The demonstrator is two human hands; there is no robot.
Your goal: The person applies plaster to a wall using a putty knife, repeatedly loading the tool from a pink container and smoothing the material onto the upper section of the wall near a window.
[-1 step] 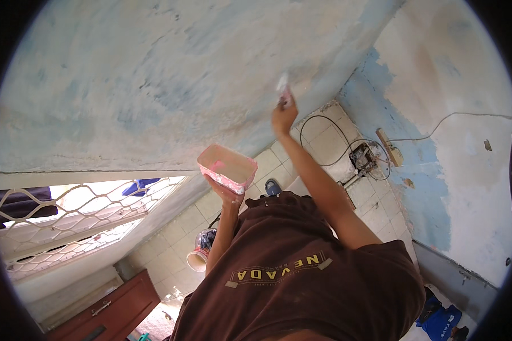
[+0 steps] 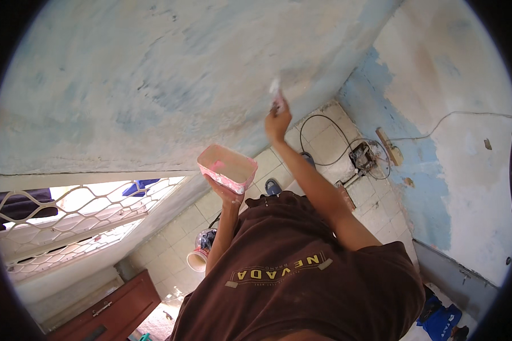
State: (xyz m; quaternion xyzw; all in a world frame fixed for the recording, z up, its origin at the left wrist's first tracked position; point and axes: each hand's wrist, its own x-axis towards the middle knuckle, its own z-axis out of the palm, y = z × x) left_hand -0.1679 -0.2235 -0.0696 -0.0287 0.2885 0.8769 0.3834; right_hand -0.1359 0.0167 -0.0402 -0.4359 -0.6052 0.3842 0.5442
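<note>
My left hand (image 2: 226, 194) holds up a pink rectangular tub (image 2: 244, 182) from below, its open top facing me. Whitish and pink smears cover the tub's side, and pale residue coats its inside. With my right arm stretched forward, my right hand (image 2: 278, 124) is closed around a paintbrush (image 2: 276, 94) with a pinkish handle and a white tip. The brush is slightly blurred. Its tip is at the patchy blue and off-white wall (image 2: 114, 68); whether it touches the surface I cannot tell.
A metal window grille (image 2: 85, 210) is at the left, above a reddish-brown wooden panel (image 2: 114, 301). A pale bucket (image 2: 197, 260) stands on the tiled floor (image 2: 182, 230). A dark cable (image 2: 308, 120) loops near a grimy box (image 2: 363, 159) by the corner. Blue bags lie lower right.
My right hand and the brush have shifted slightly left and a little toward me. The left hand and tub have stayed in place.
</note>
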